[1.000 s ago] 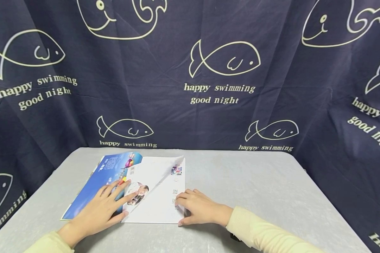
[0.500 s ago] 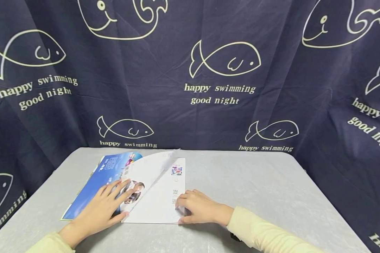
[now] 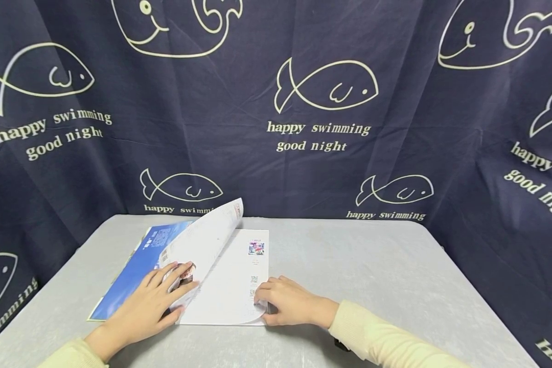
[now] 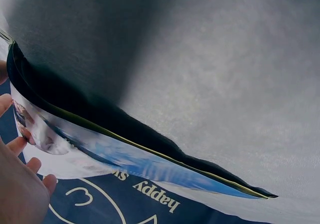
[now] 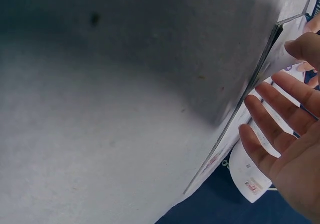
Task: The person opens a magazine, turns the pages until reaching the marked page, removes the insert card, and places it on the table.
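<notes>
An open magazine (image 3: 124, 286) lies on the table, blue page at left and white page (image 3: 232, 276) at right. Between them a loose white page (image 3: 207, 237) stands raised, its top corner bent up. Across the left side and the foot of that page rests my left hand (image 3: 140, 304), fingers spread and fairly straight. My right hand (image 3: 296, 302) is at the lower right corner, fingers on the white page and thumb at its edge, pinching the corner, which curls up. In the right wrist view, the curled corner (image 5: 280, 54) shows beside the thumb.
A grey table (image 3: 372, 266) extends to the right of the magazine. Dark blue cloth (image 3: 322, 174) printed with fish and lettering hangs behind the table and on both sides. A small black object (image 3: 342, 345) shows under the right sleeve (image 3: 377, 332).
The loose page has swung up and to the left, uncovering more of the white page beneath. The lower right corner now curls near my right thumb. Both hands have stayed almost in place.
</notes>
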`<state>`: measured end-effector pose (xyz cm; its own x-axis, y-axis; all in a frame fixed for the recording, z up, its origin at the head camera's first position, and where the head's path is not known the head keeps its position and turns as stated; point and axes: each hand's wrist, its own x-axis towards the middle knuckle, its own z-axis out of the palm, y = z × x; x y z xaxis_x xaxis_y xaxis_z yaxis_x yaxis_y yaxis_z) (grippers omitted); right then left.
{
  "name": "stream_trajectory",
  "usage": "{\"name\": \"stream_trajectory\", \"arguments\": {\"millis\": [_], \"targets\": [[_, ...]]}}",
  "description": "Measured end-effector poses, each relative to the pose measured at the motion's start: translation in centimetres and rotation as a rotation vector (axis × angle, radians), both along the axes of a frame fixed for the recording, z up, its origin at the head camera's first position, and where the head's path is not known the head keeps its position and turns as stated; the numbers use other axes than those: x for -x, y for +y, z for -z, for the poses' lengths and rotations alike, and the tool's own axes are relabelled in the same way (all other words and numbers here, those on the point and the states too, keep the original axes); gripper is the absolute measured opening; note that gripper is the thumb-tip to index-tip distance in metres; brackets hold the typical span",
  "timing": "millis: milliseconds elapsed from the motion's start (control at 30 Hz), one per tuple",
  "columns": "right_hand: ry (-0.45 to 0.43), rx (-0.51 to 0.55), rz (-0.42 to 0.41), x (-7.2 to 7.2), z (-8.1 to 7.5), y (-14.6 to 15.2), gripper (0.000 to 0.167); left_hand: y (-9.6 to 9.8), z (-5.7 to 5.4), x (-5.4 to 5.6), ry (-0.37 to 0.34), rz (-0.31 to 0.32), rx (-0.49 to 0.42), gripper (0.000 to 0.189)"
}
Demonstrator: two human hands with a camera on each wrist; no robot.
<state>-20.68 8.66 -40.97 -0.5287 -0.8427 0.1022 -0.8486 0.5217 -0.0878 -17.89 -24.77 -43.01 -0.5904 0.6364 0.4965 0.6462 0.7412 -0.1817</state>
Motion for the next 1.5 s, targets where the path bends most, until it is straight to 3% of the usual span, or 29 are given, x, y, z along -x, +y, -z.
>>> {"name": "stream_trajectory", "arguments": {"millis": [1067, 1500], "targets": [[0.02, 0.023, 0.018, 0.6, 0.3, 0.3, 0.024, -0.2, 0.1, -0.2, -0.029, 0.015, -0.006, 0.035], [0.041, 0.054, 0.006, 1.2, 0.6, 0.4, 0.02, -0.4, 0.4, -0.2, -0.034, -0.037, 0.05, 0.031]]}}
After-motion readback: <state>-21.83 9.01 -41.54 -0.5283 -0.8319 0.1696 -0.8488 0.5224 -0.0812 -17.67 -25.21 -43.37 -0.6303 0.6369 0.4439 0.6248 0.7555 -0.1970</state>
